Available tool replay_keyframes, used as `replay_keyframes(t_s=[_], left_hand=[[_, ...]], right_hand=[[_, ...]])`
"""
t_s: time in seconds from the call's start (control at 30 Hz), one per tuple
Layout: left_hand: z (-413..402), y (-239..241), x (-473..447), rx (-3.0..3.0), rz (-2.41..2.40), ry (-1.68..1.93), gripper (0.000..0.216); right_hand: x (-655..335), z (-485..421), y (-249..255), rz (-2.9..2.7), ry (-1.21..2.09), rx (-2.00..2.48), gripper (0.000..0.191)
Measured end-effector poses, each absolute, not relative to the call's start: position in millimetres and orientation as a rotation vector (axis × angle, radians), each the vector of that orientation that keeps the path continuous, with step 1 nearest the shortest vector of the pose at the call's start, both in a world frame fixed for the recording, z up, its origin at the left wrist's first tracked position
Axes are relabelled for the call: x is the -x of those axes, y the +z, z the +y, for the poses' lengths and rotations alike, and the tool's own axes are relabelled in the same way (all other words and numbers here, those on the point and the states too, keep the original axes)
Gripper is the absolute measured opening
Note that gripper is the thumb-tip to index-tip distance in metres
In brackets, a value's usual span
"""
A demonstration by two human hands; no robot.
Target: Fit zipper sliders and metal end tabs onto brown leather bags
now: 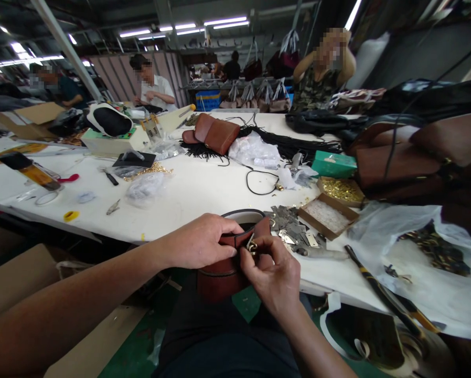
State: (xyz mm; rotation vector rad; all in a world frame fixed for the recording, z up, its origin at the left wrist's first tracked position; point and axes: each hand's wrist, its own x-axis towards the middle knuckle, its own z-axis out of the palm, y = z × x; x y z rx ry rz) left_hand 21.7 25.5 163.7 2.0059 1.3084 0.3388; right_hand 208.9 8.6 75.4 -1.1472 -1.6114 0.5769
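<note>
Fitting of gold-coloured metal [252, 245] lies between both hands, at the upper side of a reddish-brown leather bag with a zip [218, 286], before the white worktable [204, 191]. Right hand [274, 269], nearer, pinches the fitting; its long axis is obscured. Left hand [199, 242] clasps the bag's rim, thumb outside.

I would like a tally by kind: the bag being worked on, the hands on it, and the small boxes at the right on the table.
Reddish-brown leather bag: 1
Bare hands: 2 (left hand, right hand)
Green rectangular box: 1
Open brown cardboard boxes: 2 (rear box, front box)
Total: 6
</note>
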Motion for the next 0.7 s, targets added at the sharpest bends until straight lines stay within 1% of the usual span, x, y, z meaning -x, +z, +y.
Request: replay_keyframes(t_s=[0.07, 0.17, 0.33, 0.43, 0.57, 0.7], left_hand=[[25, 164, -23, -2.031, 1.338, 0.343, 0.021], [23, 163, -26, -2.053, 1.369, 0.355, 0.018], [19, 161, -29, -2.047, 1.385, 0.378, 0.019], [19, 161, -28, -2.025, 1.406, 0.395, 0.021], [18, 163, -27, -1.975, 1.363, 0.390, 0.021], [18, 165, -27, -2.079, 1.240, 0.433, 0.015]], right_hand=[[-206, 8, 73, -1.611, 0.494, 1.179, 0.006], [-205, 8, 71, -1.604, 0.462, 1.196, 0.005], [-205, 8, 69, -1.578, 0.499, 1.210, 0.005], [-209, 10, 71, -1.579, 0.599, 1.160, 0.005], [-217, 15, 72, -1.589, 0.848, 1.055, 0.017], [-218, 23, 64, -1.583, 0.932, 0.993, 0.029]])
